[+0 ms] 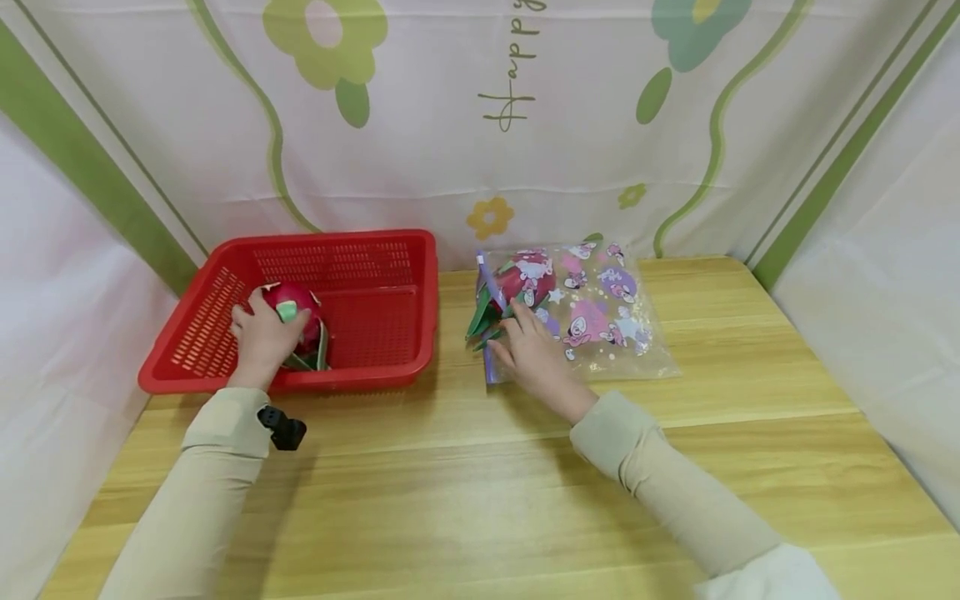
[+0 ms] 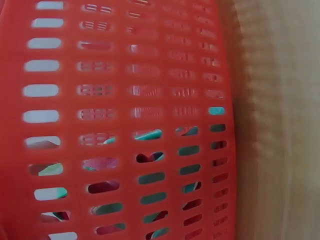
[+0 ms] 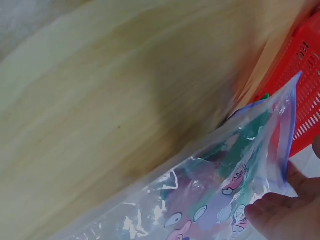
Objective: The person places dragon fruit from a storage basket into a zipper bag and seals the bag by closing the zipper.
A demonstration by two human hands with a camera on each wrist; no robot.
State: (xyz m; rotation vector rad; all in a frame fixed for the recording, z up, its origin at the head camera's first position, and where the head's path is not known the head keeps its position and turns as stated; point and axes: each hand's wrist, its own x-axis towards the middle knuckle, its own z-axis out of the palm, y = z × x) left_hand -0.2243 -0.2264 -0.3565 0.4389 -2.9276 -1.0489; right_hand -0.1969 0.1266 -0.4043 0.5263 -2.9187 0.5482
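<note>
My left hand (image 1: 266, 337) reaches into the red plastic basket (image 1: 431, 304), its fingers curled over a toy dragon fruit (image 1: 311, 312) with magenta skin and green leaf flaps. In the left wrist view the basket wall (image 2: 120, 125) hides that hand; bits of green and red show through the slots. To the right, a clear zip bag (image 1: 592, 325) with pink and purple cartoon prints lies on the table. Inside its left end is another red toy fruit (image 1: 528, 275), green leaves poking out of the mouth. My right hand (image 1: 536, 358) pinches the bag near its purple zip edge (image 3: 289, 135).
The wooden table (image 1: 465, 500) carries both the basket and the bag. A white cloth with flower prints (image 1: 442, 150) hangs behind, and pale cloth walls (image 1: 892, 250) stand at the sides. A small black device (image 1: 283, 427) sits at my left cuff.
</note>
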